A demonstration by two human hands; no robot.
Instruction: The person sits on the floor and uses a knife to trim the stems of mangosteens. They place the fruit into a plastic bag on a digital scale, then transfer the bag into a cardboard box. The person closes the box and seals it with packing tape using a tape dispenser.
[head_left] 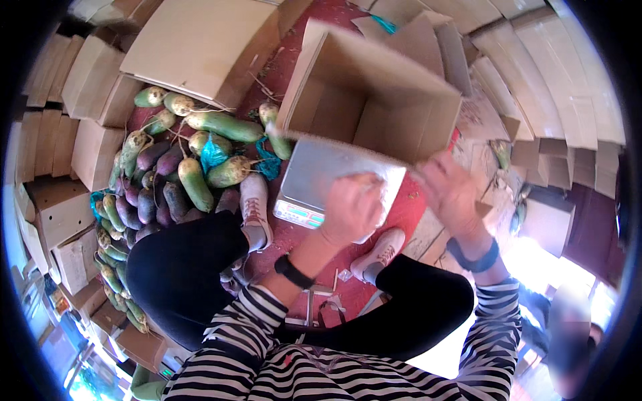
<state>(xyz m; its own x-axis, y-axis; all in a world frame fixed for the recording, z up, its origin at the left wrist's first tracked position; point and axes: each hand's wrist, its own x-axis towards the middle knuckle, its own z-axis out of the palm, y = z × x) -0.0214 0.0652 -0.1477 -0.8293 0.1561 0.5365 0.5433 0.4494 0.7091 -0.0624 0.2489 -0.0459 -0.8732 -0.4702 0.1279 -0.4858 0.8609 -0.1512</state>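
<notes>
Before me a digital weighing scale (321, 175) with a metal platform stands on the red floor. An open cardboard box (371, 95) is just beyond it, its near edge over the scale's far side. My left hand (353, 203) is above the platform, blurred, with its fingers curled; whether it holds anything cannot be told. Near the box's right corner is my right hand (446, 193), fingers spread and blurred; contact with the cardboard is unclear. Green radishes (194, 184) and purple radishes (147, 205) lie heaped at the left, with a teal plastic bag (213, 153) among them.
A large closed carton (200, 45) stands beyond the radishes. Stacked cartons (556, 70) line the right side, and more boxes (95, 155) stand at the left. My shoes flank the scale. Another person (569, 336) is at the lower right.
</notes>
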